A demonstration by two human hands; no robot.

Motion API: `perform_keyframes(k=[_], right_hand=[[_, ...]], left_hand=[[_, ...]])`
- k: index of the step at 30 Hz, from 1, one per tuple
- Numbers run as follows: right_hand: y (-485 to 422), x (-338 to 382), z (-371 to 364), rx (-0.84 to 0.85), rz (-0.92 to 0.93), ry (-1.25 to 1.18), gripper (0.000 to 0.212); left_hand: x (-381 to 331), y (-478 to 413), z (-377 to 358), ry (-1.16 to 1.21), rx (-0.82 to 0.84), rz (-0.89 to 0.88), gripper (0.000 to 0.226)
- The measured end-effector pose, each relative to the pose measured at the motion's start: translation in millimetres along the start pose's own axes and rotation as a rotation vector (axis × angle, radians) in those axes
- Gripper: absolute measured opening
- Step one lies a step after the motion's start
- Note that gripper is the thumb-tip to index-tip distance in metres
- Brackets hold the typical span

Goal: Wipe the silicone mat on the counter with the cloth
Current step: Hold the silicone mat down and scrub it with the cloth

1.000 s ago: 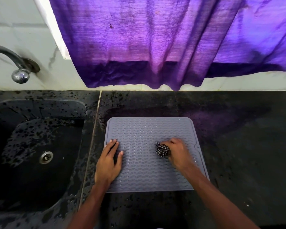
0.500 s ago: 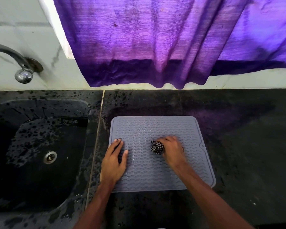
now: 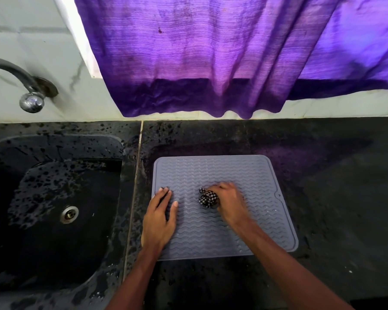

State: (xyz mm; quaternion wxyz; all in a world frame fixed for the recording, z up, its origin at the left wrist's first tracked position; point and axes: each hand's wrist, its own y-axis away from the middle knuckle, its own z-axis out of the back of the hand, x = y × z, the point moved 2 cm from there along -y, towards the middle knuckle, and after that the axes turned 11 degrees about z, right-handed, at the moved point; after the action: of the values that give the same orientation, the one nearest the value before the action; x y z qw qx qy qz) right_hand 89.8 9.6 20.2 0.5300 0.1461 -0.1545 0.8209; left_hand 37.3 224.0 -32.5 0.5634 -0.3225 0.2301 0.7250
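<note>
Mid-wipe: right hand [image 3: 230,202] grips the balled cloth [image 3: 208,198] at centre of the silicone mat [image 3: 222,173] on the counter [image 3: 334,198]; left hand [image 3: 158,222], fingers flat, pins the nine o'clock edge. Next, probably, sweep toward three o'clock.

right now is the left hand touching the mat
Touching. The head view shows the left hand lying flat on the silicone mat near its left edge, fingers straight against the ridges.
</note>
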Motion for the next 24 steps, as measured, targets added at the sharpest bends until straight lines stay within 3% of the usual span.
perform_keyframes(k=[8,12,15,24], right_hand=[[-7.9,13.9,-9.3,-0.005,-0.033,0.007,0.052],[-9.6,23.5,-15.9,-0.007,-0.055,0.018,0.056],[-7.6,29.2,-17.3,-0.027,-0.065,0.008,0.055],[-33.1,90.3,-40.5,0.039,0.114,-0.064,0.055]], left_hand=[[-4.5,1.2,1.9,0.094,0.033,0.041,0.054],[-0.1,-0.5,3.2,0.182,0.077,0.092,0.076],[-0.6,0.0,3.4,0.212,0.088,0.12,0.079],[-5.8,0.7,7.5,0.24,0.04,0.062,0.073]])
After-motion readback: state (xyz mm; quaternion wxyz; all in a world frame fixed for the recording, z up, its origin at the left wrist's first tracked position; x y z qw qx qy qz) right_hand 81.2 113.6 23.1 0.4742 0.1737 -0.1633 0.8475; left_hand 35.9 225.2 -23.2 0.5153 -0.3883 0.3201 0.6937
